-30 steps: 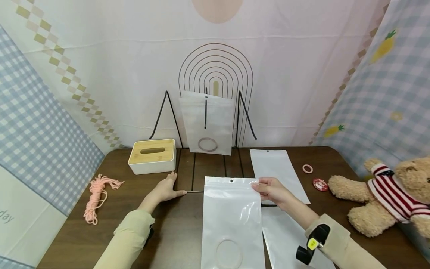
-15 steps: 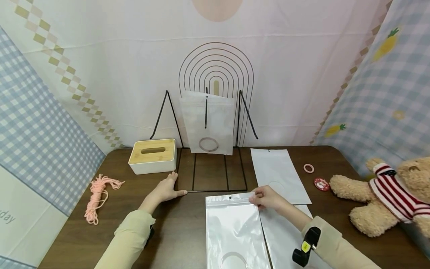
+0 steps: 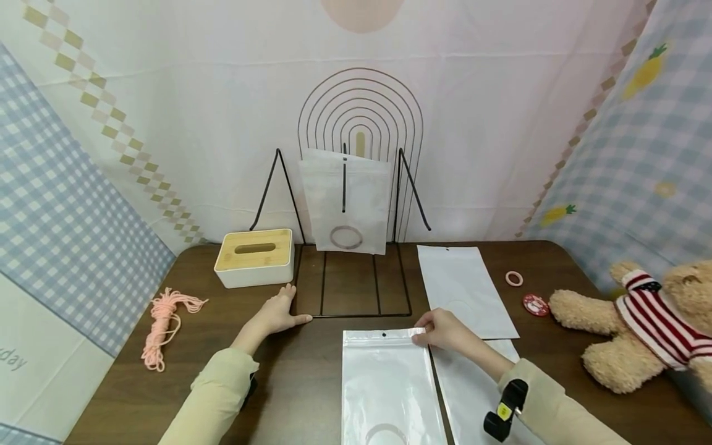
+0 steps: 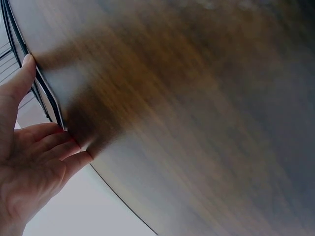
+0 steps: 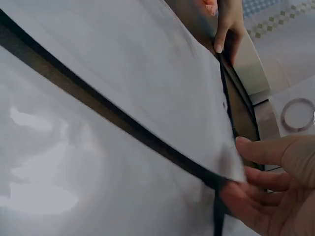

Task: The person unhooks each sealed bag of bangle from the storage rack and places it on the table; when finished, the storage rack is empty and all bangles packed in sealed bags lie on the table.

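Pastel cloth, checked blue at the sides and pale pink behind, closed off a dark wooden table [image 3: 167,377] on which everything lay. Nearest the person, a white pouch [image 3: 389,383] rested flat with its long axis running away from the body, hang-hole end farthest off. The right hand [image 3: 445,329] sat at that far right corner, fingers lightly curled on the corner edge; the right wrist view showed the fingertips [image 5: 248,147] meeting the corner, so it looked like a light pinch rather than a firm clench. From that grip the pouch stretched back toward the person, and a ring [image 3: 385,431] showed faintly through its near end. The left hand [image 3: 276,314] lay well apart to the left, flat and relaxed on the wood, thumb tip touching the front bar of the wire rack [image 3: 356,312]; it grasped nothing, so the right hand was plainly the nearer one.

Propped upright in the rack stood a second pouch [image 3: 346,201] with a ring [image 3: 346,237] at its bottom. More flat pouches [image 3: 464,287] lay just right of the rack. Beyond them sat a loose pink ring [image 3: 514,278], a red badge [image 3: 536,305] and a teddy bear [image 3: 645,321]; a tissue box [image 3: 254,256] and pink cord [image 3: 164,321] lay left
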A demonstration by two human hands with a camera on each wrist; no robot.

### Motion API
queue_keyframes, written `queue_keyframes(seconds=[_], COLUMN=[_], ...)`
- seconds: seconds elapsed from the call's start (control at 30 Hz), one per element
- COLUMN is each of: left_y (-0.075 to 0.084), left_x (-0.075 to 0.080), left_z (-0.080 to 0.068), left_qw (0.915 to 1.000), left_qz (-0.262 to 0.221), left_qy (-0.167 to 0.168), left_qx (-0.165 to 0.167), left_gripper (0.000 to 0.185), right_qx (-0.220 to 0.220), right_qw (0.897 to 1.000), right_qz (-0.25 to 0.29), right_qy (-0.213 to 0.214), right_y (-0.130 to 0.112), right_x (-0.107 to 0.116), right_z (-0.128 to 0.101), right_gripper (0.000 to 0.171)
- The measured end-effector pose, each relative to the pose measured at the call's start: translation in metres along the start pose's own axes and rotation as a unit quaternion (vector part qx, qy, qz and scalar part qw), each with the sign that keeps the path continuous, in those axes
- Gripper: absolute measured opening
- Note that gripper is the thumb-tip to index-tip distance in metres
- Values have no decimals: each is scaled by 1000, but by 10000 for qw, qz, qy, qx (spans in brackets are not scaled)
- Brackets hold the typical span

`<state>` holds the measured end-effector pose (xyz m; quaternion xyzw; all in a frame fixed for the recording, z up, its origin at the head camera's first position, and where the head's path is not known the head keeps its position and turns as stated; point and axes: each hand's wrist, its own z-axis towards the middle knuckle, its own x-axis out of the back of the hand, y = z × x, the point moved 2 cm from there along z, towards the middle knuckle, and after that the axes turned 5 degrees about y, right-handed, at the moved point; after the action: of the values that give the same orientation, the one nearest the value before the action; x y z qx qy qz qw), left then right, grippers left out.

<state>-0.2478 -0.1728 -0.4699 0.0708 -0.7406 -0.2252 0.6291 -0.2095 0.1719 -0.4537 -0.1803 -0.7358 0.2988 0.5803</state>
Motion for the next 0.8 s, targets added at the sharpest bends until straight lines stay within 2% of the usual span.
queue_keyframes(seconds=[0.1, 0.2, 0.43, 0.6, 0.8], left_y=[0, 0, 3, 3, 3], left_x=[-1, -1, -1, -1, 1], left_z=[0, 0, 1, 2, 2], left_qw=[10000, 10000, 10000, 10000, 9999], left_qz=[2, 8, 7, -5, 120], left_qy=[-5, 22, 24, 12, -20], left_qx=[6, 21, 22, 49, 110], left_gripper=[87, 87, 87, 87, 88], right_qx=[392, 605, 776, 736, 567], right_qw=[9983, 9961, 9921, 9889, 9882], right_qz=[-373, -601, -888, -1051, -1200], right_qy=[215, 228, -416, -754, -767], right_y=[-6, -9, -8, -7, -8], right_x=[5, 7, -2, -6, -6], right_z=[9, 24, 59, 70, 75], right_gripper=[42, 64, 104, 112, 106])
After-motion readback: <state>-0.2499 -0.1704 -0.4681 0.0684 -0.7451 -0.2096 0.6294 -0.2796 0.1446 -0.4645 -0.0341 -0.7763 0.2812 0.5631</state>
